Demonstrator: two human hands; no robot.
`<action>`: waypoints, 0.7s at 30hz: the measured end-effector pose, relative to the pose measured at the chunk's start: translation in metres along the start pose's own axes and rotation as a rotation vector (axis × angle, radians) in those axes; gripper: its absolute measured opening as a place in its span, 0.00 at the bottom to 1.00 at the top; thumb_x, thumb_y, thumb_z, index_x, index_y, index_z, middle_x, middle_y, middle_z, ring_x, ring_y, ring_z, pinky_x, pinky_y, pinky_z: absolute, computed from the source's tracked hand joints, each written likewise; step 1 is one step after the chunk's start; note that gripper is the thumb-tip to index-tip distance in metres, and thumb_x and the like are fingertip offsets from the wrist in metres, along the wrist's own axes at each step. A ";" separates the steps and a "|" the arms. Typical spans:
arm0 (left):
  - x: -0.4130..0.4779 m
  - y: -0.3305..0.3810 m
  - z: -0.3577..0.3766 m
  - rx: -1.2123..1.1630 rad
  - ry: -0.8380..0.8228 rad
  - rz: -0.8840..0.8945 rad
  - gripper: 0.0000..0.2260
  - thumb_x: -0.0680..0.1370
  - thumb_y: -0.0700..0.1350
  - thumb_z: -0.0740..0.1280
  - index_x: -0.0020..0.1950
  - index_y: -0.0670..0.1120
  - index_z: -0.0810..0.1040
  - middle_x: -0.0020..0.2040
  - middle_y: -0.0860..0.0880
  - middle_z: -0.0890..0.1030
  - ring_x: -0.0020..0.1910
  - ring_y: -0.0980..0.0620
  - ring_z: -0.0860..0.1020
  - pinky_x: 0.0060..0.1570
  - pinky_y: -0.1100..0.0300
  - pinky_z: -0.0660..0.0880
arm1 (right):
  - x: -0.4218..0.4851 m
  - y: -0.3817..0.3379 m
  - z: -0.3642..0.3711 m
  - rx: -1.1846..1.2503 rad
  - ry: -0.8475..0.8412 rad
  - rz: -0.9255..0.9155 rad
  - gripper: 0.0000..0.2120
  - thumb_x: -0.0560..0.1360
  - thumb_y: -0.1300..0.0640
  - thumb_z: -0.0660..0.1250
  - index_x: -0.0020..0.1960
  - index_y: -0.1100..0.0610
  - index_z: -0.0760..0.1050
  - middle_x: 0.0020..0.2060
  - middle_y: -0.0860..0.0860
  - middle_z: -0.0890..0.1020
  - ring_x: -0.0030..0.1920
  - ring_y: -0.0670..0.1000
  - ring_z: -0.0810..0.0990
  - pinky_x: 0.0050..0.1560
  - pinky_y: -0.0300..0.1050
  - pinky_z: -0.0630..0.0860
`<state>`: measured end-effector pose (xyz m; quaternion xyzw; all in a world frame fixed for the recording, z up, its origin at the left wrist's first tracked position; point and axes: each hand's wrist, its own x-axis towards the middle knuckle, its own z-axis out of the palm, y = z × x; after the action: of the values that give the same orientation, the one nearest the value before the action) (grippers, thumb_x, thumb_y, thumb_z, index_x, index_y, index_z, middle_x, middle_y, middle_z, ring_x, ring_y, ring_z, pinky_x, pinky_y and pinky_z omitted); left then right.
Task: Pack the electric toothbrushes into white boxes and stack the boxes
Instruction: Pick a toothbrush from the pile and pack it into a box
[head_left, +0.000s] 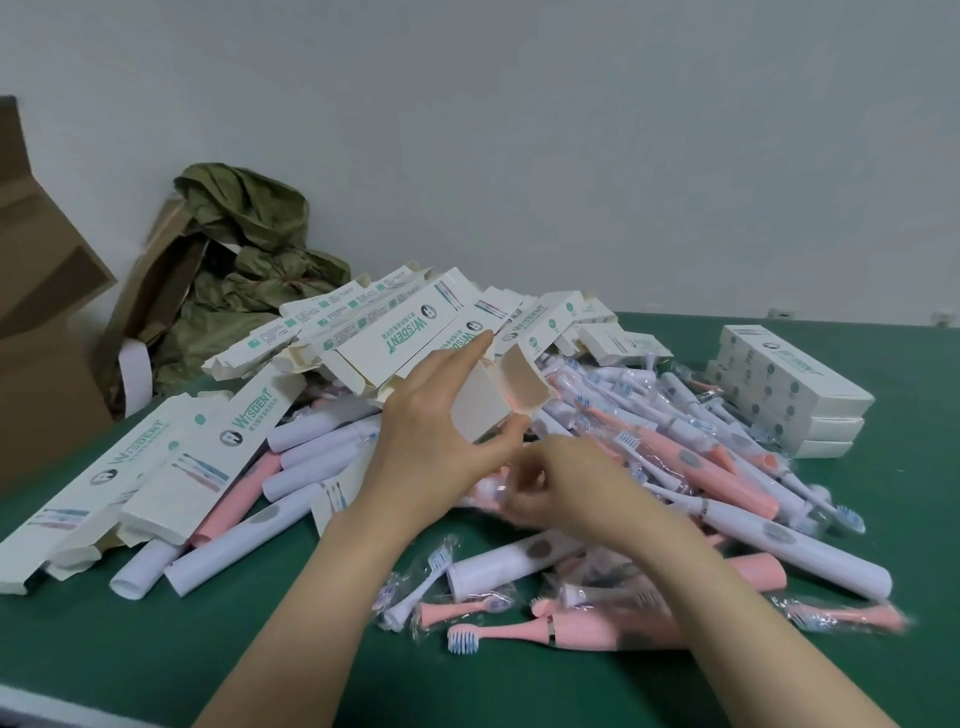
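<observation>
- One white box (480, 413), frame centre, pinched by the left hand (431, 441) fingers; long axis tilted, open flapped end toward upper right.
- Three stacked boxes (789, 395), right, on the table (156, 649).
- Right hand (561, 499) fingers curled, blurred; hold unclear.

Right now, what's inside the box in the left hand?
The box in the left hand is open at its end: only flaps and bare cardboard show. Deeper inside is hidden.

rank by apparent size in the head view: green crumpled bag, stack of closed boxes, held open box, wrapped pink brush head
1. green crumpled bag
2. stack of closed boxes
3. held open box
4. wrapped pink brush head
</observation>
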<state>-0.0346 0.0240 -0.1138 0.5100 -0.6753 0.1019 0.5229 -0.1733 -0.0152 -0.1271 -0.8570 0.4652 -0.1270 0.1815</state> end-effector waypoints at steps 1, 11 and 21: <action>0.001 0.000 0.000 0.002 -0.001 0.000 0.28 0.67 0.46 0.72 0.65 0.41 0.75 0.52 0.48 0.79 0.50 0.63 0.70 0.54 0.80 0.62 | -0.002 0.006 -0.007 0.076 0.035 -0.004 0.08 0.72 0.56 0.66 0.35 0.52 0.71 0.32 0.46 0.76 0.31 0.46 0.73 0.33 0.39 0.70; -0.002 -0.002 0.004 -0.006 -0.031 0.019 0.29 0.67 0.41 0.77 0.66 0.40 0.75 0.53 0.48 0.78 0.51 0.64 0.69 0.54 0.79 0.62 | -0.006 0.041 -0.039 0.990 0.541 0.142 0.04 0.74 0.62 0.69 0.41 0.57 0.78 0.31 0.47 0.78 0.32 0.47 0.75 0.40 0.39 0.76; 0.001 -0.002 0.011 -0.064 -0.034 -0.020 0.23 0.65 0.49 0.72 0.61 0.53 0.78 0.52 0.56 0.76 0.51 0.60 0.73 0.54 0.67 0.70 | -0.019 0.003 -0.052 1.558 0.219 -0.327 0.06 0.66 0.65 0.67 0.42 0.61 0.78 0.33 0.53 0.82 0.33 0.48 0.81 0.37 0.36 0.79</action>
<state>-0.0400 0.0152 -0.1185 0.5014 -0.6819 0.0666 0.5284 -0.2059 -0.0107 -0.0821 -0.5239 0.1266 -0.5237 0.6598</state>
